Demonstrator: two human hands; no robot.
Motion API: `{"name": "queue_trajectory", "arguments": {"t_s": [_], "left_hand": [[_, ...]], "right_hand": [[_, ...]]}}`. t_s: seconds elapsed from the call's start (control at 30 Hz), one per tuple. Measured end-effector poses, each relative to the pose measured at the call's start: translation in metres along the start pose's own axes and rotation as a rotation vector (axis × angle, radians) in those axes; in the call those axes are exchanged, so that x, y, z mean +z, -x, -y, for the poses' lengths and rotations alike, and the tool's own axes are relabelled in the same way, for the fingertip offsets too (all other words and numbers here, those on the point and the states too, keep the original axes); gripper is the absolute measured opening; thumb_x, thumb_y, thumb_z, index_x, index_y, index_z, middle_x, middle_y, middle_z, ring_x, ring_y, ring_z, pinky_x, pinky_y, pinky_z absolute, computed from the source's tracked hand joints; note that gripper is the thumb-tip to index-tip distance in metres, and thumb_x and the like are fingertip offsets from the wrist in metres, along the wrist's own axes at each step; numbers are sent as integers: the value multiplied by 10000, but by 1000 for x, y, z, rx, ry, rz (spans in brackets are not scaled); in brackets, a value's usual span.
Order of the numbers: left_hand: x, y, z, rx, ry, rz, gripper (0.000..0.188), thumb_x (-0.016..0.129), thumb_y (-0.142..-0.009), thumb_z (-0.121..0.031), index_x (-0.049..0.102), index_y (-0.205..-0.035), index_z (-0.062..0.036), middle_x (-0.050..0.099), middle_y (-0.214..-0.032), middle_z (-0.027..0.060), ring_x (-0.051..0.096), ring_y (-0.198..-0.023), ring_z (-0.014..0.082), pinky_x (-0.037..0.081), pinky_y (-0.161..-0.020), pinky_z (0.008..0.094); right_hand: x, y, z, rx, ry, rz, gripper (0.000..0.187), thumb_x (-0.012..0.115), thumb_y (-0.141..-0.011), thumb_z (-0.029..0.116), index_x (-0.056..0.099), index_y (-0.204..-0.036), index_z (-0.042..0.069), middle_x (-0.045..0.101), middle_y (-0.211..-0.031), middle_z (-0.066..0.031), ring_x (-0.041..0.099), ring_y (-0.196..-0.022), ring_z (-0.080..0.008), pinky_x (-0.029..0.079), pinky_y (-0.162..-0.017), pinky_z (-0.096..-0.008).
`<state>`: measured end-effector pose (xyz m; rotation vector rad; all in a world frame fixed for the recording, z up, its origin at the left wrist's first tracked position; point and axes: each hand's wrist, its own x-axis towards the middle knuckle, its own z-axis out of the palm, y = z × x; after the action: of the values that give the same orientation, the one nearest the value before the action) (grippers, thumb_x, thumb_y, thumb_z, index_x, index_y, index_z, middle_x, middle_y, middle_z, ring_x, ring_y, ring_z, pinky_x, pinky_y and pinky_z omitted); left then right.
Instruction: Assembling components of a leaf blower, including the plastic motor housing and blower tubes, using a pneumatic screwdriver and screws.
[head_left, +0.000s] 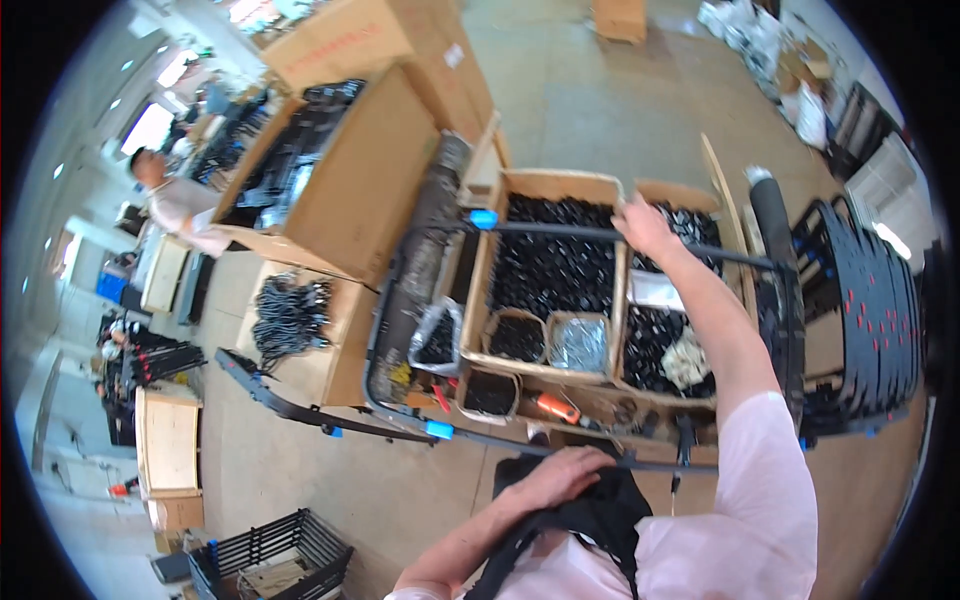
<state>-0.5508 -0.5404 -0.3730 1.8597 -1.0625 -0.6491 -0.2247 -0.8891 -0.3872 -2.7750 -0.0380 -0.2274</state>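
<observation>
A black tubular frame (pixel 560 231) with blue clips lies across a cart of cardboard and wooden boxes in front of me. My right hand (pixel 645 226) reaches to the frame's far bar, its fingers curled over it beside the divider between two boxes. My left hand (pixel 572 474) lies at my waist over black cloth (pixel 610 510), fingers stretched out and close to the frame's near bar; it holds nothing visible. Under the frame, a large box (pixel 478 290) holds many small black parts. Smaller tubs of parts (pixel 517 338) stand in its near end.
An orange-handled tool (pixel 556 405) lies in the cart's near tray. To the left, black cables (pixel 290 318) rest on a carton, below a large open box (pixel 350 190). Black frames (pixel 860 310) are stacked at right. A black crate (pixel 270 560) sits lower left; another person (pixel 180 205) is far left.
</observation>
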Motion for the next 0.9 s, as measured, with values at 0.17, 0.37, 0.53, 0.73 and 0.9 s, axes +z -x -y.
{"name": "queue_trajectory", "arguments": {"t_s": [0.17,0.37,0.53,0.73,0.9], "left_hand": [[8,0,-1,23,126,30,350,661,-958,-109,657,-1305,-160,611,-1228,133,577,-1191,361,453,-1031,478],[24,2,20,23,75,24,452,564,-972,-110,623,-1417,-162,631,-1280,104,558,-1258,319,391,-1094,472],[34,-2,31,-216,360,-32,392,528,-997,-105,560,-1388,-102,635,-1324,99,536,-1323,309,354,-1150,455],[19,0,25,-67,-14,43,330,537,-1009,-118,582,-1336,-125,609,-1330,118,562,-1271,321,415,-1075,461],[11,-7,18,-2,-90,-68,252,544,-1044,-208,633,-1274,-157,687,-1128,173,648,-1103,376,510,-923,494]], "right_hand": [[-28,-2,20,102,119,239,307,692,-840,77,709,-1110,-67,610,-1254,-330,654,-1194,-454,561,-1015,-507],[-28,-14,20,-14,341,249,235,645,-876,115,749,-1042,-15,746,-1041,-255,741,-1036,-395,602,-926,-485],[-26,-12,21,-33,401,171,236,587,-941,180,740,-1027,22,770,-1011,-208,758,-990,-371,607,-883,-480],[-61,-17,61,124,284,432,349,571,-901,226,718,-1076,-38,770,-1040,-243,772,-992,-331,601,-911,-459],[-72,-18,47,165,296,593,356,563,-910,259,759,-1005,-23,787,-862,-178,792,-841,-263,591,-939,-447]]}}
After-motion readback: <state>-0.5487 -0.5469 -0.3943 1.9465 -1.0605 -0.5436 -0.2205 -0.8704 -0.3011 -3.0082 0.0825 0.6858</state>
